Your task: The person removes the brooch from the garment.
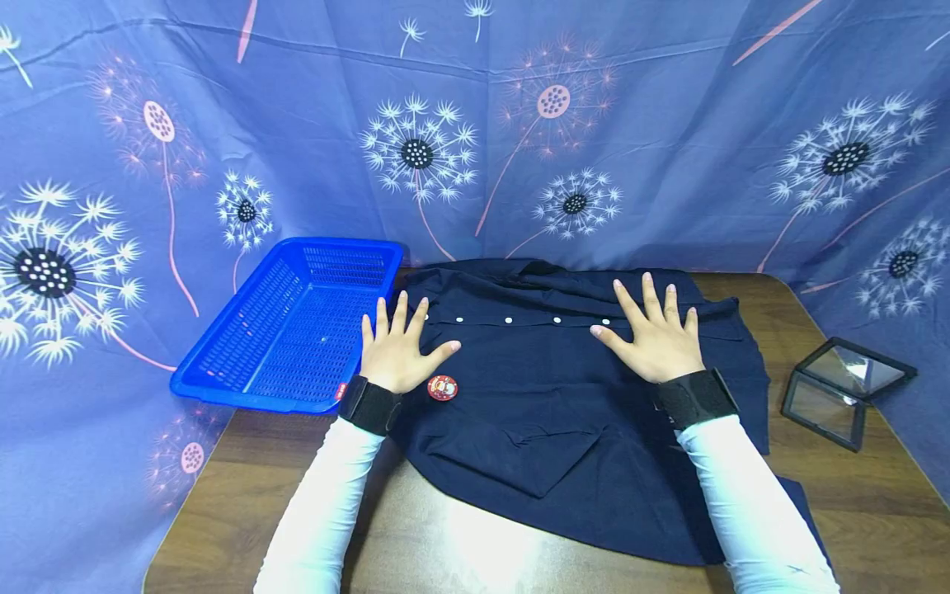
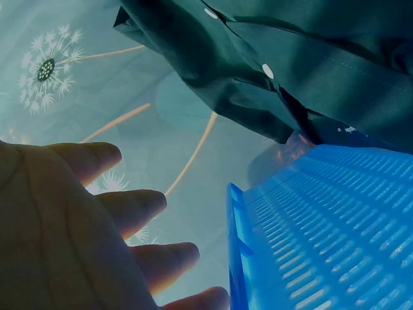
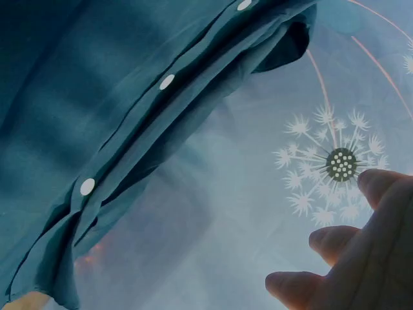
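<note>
A dark navy button-up shirt [image 1: 519, 371] lies spread on the table, its row of white buttons running left to right across the upper part. My left hand [image 1: 397, 353] is held over the shirt's left side, fingers spread, beside the basket's right edge. Over the right side of the shirt my right hand [image 1: 659, 334] has its fingers spread too. Neither hand holds anything. A small round red badge with a printed figure [image 1: 443, 388] lies on the shirt near my left wrist. In the right wrist view, several buttons show along the shirt's placket [image 3: 168, 82].
A blue plastic basket [image 1: 223, 394] stands at the left of the wooden table [image 1: 245, 478]. At the right edge lies an unfolded black-framed mirror-like object [image 1: 824, 392]. A blue cloth with dandelion prints [image 1: 475, 124] hangs behind the table and along its sides.
</note>
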Motion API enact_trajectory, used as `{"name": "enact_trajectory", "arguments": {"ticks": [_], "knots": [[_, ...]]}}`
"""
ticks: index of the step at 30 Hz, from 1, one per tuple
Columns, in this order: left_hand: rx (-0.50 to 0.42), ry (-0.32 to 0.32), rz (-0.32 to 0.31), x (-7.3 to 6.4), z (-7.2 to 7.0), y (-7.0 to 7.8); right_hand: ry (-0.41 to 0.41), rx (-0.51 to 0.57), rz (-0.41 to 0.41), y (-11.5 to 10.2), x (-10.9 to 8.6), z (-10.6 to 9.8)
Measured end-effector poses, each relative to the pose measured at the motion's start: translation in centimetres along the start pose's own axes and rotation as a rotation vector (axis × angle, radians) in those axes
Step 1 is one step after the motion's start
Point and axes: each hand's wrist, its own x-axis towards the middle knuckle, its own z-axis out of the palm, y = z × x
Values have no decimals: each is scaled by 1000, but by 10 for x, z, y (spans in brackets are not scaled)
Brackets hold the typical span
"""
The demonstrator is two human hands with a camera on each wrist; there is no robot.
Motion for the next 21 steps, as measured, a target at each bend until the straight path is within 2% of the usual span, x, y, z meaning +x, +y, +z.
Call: {"name": "enact_trajectory", "arguments": {"ticks": [8,13,21], "knots": [[-10,13,29,0,-5,-1,13,38,-31,-8,0,-3],[-58,6,51,1,-5,-3,0,78,-65,-16,0,-4],[-89,61,99,5,-3,-5,-5,126,-101,-34,4,-5]]}}
